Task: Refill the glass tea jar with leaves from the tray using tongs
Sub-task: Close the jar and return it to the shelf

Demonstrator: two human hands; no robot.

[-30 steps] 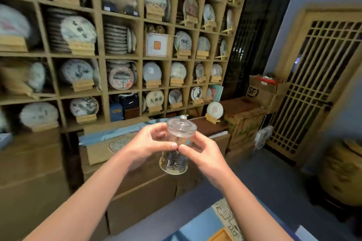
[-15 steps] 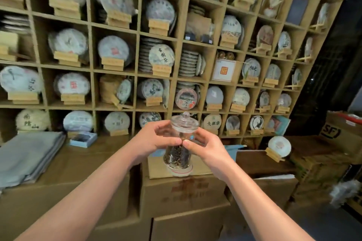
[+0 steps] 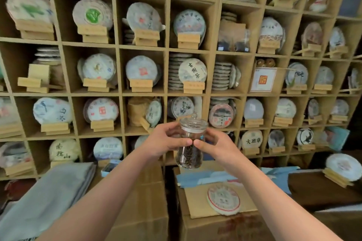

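Backdrop: we face a wooden shelf wall (image 3: 212, 53) of square compartments, most of them holding round paper-wrapped tea cakes (image 3: 193, 70) propped on small wooden stands.
Below the shelves: cardboard boxes (image 3: 221, 219) are stacked at 6 o'clock; one wrapped tea cake (image 3: 223, 199) lies flat on the right box, with blue paper (image 3: 205, 179) just behind it.
At 8 o'clock: we see a folded grey cloth (image 3: 51, 197) lying on the lower ledge.
Glass tea jar (image 3: 189, 144): we hold it upright in the air at the centre of our view, in front of the lower shelf rows, touching no surface. Its knobbed glass lid (image 3: 194, 122) is on. Dark tea leaves (image 3: 189, 157) fill roughly its lower half.
Left hand (image 3: 163, 142): our fingers curl round the jar's left side, thumb across the front.
Right hand (image 3: 214, 146): our fingers wrap the jar's right side, thumb tip meeting the left thumb on the glass.
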